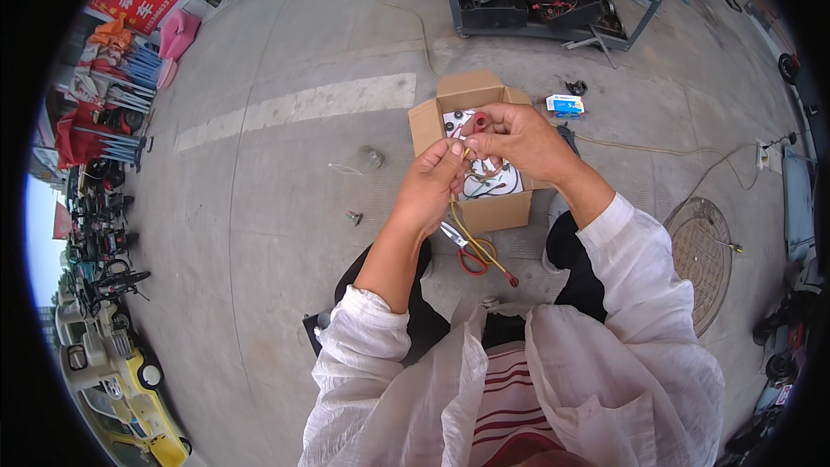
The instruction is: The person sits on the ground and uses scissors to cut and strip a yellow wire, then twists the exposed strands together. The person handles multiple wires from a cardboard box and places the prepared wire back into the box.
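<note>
Our left hand (428,180) and right hand (520,131) partly hide an open cardboard box (494,215) on the concrete floor (294,216); a blue-and-white carton (566,106) lies beyond its right edge, a red-handled tool (453,234) just off its near edge. Past that near edge dangles our slim yellow cable (457,218), tipped in red. Fingers of both hands pinch its upper part, a red fitting (482,121) against those on the right.

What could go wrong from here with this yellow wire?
The yellow wire dangles across the red-handled tool in this view, so it might snag. The red piece in the right hand appears over the open box; if it slips, it could drop among the wires inside.
</note>
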